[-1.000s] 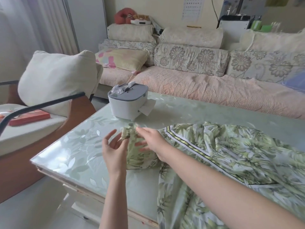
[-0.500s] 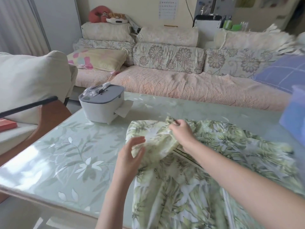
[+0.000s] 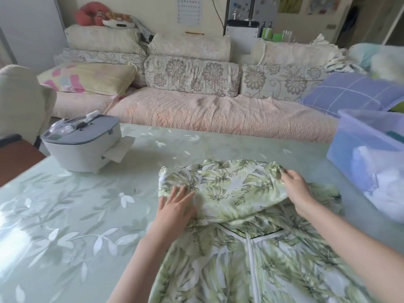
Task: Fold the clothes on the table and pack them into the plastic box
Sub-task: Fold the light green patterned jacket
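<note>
A green leaf-print garment [image 3: 231, 248] lies on the table [image 3: 65, 215] in front of me, its far part folded over into a flat band. My left hand [image 3: 175, 206] rests flat with straight fingers on the left end of that folded part. My right hand [image 3: 295, 186] pinches the fabric at the fold's right end. A translucent blue plastic box [image 3: 358, 149] stands at the table's right edge, with white and teal cloth inside it.
A grey-lidded white container [image 3: 83, 145] with paper sticking out of its side stands at the table's far left. Behind the table runs a sofa [image 3: 218, 114] with floral cushions and a blue checked pillow [image 3: 349, 92]. A cushioned chair [image 3: 19, 101] is at the left.
The folded part has been drawn out to the right and laid flat. My right hand moved right with the fabric; my left hand now lies flat on it. The view swung right, showing the box.
</note>
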A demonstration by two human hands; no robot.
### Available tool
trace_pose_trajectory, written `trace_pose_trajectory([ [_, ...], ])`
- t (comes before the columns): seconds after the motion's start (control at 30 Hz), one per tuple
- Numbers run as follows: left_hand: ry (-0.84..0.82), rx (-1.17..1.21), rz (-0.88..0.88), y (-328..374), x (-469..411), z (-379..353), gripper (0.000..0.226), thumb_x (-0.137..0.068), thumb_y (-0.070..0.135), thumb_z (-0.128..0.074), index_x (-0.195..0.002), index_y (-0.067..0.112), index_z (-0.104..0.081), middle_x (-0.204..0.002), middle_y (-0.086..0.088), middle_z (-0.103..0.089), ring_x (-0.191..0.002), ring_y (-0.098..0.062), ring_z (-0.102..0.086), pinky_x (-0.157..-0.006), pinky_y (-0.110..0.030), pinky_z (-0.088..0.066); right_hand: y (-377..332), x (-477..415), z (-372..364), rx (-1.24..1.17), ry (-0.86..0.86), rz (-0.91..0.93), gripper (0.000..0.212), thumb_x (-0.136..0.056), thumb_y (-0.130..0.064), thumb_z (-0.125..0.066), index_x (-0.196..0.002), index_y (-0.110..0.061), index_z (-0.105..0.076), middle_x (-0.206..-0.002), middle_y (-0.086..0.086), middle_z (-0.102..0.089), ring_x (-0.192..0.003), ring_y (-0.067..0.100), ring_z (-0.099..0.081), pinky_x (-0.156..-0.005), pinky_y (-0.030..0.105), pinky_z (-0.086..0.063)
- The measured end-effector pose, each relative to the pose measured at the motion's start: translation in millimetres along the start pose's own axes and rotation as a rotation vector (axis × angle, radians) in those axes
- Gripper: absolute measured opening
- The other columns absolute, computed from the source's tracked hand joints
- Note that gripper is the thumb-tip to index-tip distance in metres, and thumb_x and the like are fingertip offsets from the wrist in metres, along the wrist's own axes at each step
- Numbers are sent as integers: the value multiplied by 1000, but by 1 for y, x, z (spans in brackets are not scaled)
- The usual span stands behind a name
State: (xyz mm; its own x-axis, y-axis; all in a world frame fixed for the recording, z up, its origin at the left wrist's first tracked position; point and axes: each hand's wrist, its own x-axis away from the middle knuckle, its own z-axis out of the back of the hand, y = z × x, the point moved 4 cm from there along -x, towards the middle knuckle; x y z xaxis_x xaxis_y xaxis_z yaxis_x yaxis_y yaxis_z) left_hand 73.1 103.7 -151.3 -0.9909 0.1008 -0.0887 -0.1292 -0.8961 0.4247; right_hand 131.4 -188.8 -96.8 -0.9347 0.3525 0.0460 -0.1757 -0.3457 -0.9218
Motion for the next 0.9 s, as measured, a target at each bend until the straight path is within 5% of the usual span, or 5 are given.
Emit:
trace_pose_trajectory([
  [0.2, -99, -196, -12, -2, -49, -4, 52, -101, 43, -29, -150, 36, -14, -159, 1, 3, -146, -20, 8, -118, -46, 3, 31, -16, -1, 34, -206, -188, 52, -77, -71, -55, -86, -20, -54, -85, 2, -55, -84, 15, -53, -85, 36, -45],
  [0.33, 57, -200, -64, -11, -67, 1, 52, -98, 44, -35, -148, 34, -22, -159, 2, -6, -146, -17, 4, -117, -42, 7, 31, -23, -7, 189, -159, -146, 50, -70, -40, -79, -86, 3, -60, -87, 17, -64, -77, 25, -60, -64, 28, -41],
  [0.5, 178, -231, 165, -47, -98, 25, 41, -101, 33, -36, -140, 19, -41, -140, -5, -49, -138, -23, -27, -116, -45, -7, 36, -29, 1, 148, -86, -85, 22, -87, -8, -53, -67, -11, -46, -60, 6, -39, -57, 17, -37, -55, 28, -23],
  [0.67, 295, -206, 7, -48, -113, 33, 25, -88, 37, -63, -86, 13, -70, -87, -4, -69, -95, -29, -51, -100, -38, -25, 48, -40, 13, 19, -65, -148, 12, -90, -9, -46, -81, -9, -54, -81, 10, -47, -73, 18, -41, -62, 30, -26],
  [0.9, 310, -287, 131, -25, -113, 17, 34, -87, 26, -64, -120, 16, -61, -125, -13, -51, -120, -32, -37, -108, -40, -16, 44, -29, 24, 306, -74, 73, 44, -94, -11, -51, -137, -7, -45, -134, 6, -51, -116, 22, -52, -89, 26, -37],
])
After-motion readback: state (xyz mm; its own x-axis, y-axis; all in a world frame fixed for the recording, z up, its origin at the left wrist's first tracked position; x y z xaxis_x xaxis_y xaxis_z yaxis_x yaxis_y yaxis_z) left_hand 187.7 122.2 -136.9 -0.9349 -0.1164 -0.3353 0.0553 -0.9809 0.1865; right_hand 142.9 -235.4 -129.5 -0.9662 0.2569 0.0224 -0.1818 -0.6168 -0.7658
